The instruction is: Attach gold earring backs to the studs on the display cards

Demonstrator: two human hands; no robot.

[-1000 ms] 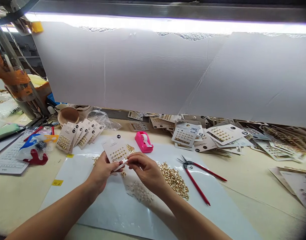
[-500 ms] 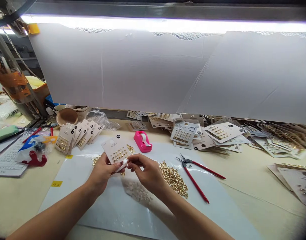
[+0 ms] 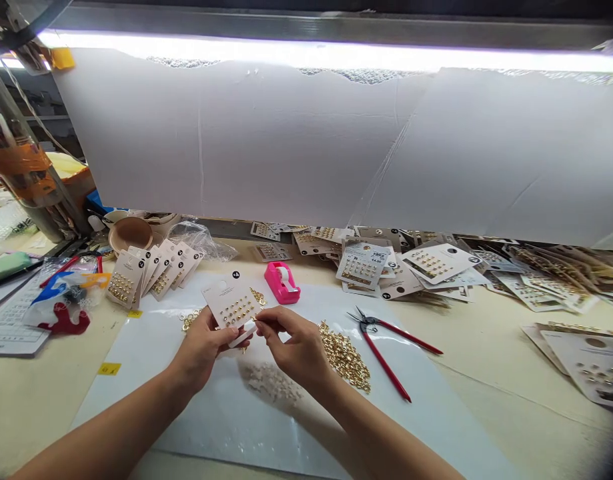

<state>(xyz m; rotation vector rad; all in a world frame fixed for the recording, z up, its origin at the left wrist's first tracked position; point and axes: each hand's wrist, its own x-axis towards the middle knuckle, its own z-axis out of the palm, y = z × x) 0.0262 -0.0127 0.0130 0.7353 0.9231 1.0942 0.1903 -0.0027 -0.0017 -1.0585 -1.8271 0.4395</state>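
My left hand (image 3: pixel 203 347) is closed on a white earring card (image 3: pixel 229 301) that carries rows of small gold studs, with the thumb across its lower edge. At the card's lower right edge, my right hand (image 3: pixel 291 340) pinches with thumb and forefinger. Whatever is between those fingertips is too small to make out. Below the hands lies a scatter of small clear pieces (image 3: pixel 273 383) on the white sheet (image 3: pixel 226 427). A heap of small gold pieces (image 3: pixel 346 357) is just right of my right hand. Small gold rings (image 3: pixel 189 320) lie beyond my left hand.
A pink tape dispenser (image 3: pixel 281 285) stands behind the hands. Red-handled pliers (image 3: pixel 386 343) lie open at the right. Fanned earring cards (image 3: pixel 126 277) are at the left, with a brown bowl (image 3: pixel 131 233) behind. A pile of carded earrings (image 3: pixel 363 263) spreads along the back right.
The whole view has shifted slightly, so things appear a little further left. Both hands keep their places at the card, with the right fingertips still at its edge.
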